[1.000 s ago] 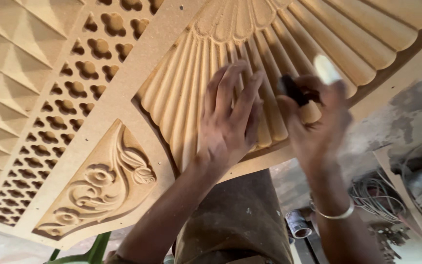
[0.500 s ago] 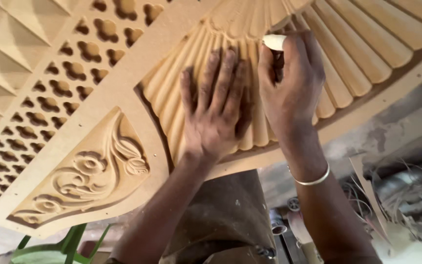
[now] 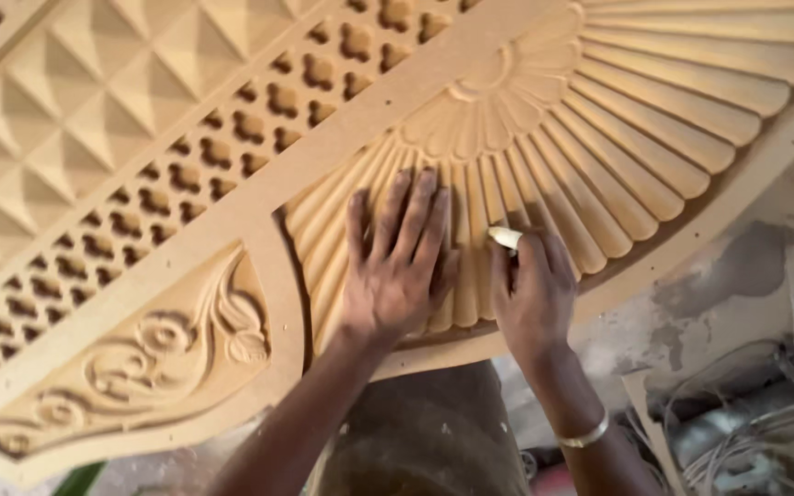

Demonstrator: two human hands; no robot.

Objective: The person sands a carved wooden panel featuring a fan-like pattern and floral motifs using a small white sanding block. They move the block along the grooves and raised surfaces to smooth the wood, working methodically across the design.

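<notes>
Across the carved wooden panel [image 3: 232, 220] that fills most of my view, both of my hands work on the fan of raised ribs [image 3: 599, 119] near its lower edge. My left hand [image 3: 397, 266] lies open and flat, fingers spread along the ribs, holding nothing. Just beside it, my right hand [image 3: 533, 298] is curled shut around a small pale tool [image 3: 504, 238], whose tip pokes out above the knuckles and touches a groove between two ribs; I cannot tell what kind of tool it is. A metal bangle [image 3: 585, 434] circles the right wrist. Left of the hands, on the same panel, sit a carved scroll of leaves [image 3: 140, 367], a band of pierced lattice [image 3: 186, 193] and a field of raised pyramids [image 3: 75, 101]. Below right, past the panel's edge, a tangle of pale cables [image 3: 765, 441] lies against a rough grey wall [image 3: 719, 285].
</notes>
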